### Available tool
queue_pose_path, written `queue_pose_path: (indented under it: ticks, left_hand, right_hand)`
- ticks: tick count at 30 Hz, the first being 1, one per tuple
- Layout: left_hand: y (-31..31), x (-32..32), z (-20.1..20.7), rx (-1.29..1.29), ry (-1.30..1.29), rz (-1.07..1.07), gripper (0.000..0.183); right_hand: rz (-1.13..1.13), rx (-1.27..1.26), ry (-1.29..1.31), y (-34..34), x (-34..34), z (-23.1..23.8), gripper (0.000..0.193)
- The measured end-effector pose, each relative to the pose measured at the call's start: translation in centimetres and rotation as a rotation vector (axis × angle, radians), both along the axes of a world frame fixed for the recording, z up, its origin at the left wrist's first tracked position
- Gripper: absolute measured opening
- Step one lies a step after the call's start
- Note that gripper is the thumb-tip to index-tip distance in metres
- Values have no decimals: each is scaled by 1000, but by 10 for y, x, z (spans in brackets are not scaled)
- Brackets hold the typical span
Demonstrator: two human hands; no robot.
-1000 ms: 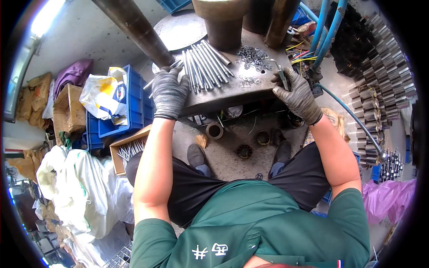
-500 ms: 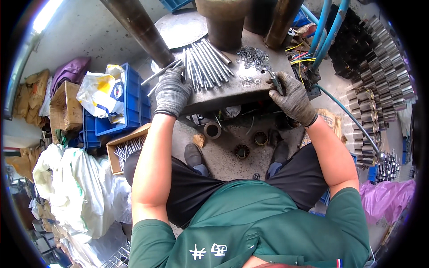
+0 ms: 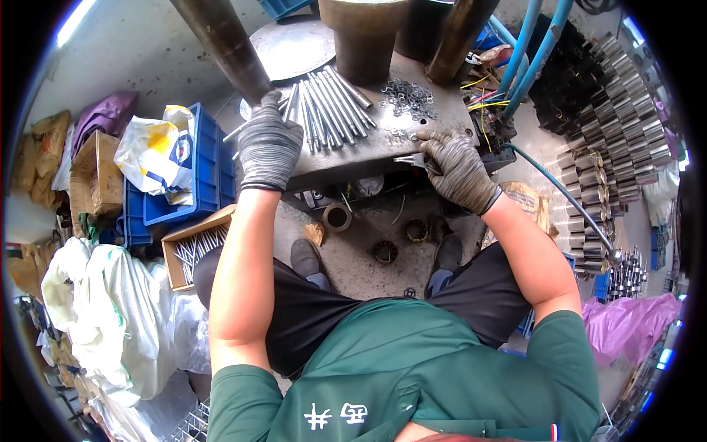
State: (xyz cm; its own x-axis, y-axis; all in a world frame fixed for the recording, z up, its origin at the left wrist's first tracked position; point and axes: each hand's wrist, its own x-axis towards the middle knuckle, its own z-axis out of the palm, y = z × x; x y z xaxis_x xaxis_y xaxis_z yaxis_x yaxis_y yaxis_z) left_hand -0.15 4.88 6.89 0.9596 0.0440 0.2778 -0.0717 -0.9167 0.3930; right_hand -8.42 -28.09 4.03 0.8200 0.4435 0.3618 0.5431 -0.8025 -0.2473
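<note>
My left hand (image 3: 271, 151), in a grey striped glove, is closed round a metal rod (image 3: 236, 132) whose end sticks out to its left; a second rod end shows just below. Right of this hand, a row of shiny metal rods (image 3: 331, 110) lies on the metal bench (image 3: 353, 158). My right hand (image 3: 458, 171), gloved too, grips small pliers (image 3: 409, 160) in its palm, jaws pointing left past the bench's front edge. Its forefinger and thumb reach to the bench top by a few loose small rings (image 3: 398, 135). Behind them sits a heap of dark retaining rings (image 3: 409, 97).
Thick steel columns (image 3: 224, 48) and a round pedestal (image 3: 363, 44) rise behind the bench. Blue hoses (image 3: 534, 55) and wires stand at right, near stacked metal cylinders (image 3: 626, 110). Blue crates (image 3: 213, 158) and a carton of rods (image 3: 195, 254) are at left.
My right hand has turned, its pliers swinging from pointing up to pointing left, and its fingers have come to the small rings. The left hand has turned slightly, its thumb raised. The view has shifted a little.
</note>
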Motion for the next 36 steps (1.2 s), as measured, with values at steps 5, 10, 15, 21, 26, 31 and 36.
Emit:
queue_pose_path:
  ticks: [5,10,15,21,26,31,36]
  left_hand:
    - [17,-5,14,-251,-449,-161,33]
    - [23,0,11,-446,-530,-207,29]
    - [13,-1,2,-596,-284,-137,25]
    - [-1,-1,-33,-610,-10,-137,19]
    - [-46,-43,-19,-1317,142,-360,11]
    - [-79,-68,-11,-1395,500,-449,20]
    - [-92,-64,-18,-1186,522,-561,25]
  right_hand:
    - [14,-96,-33,7,5,-5,35]
    - [-20,-86,-114,6,11,-12,23]
    - [-7,55,-151,1,15,-17,15]
    - [-164,908,281,2,11,-18,8]
    - [-200,1235,646,26,-2,21,12]
    - [-146,1301,730,31,-5,21,15]
    - [-82,1342,852,34,-6,17,23]
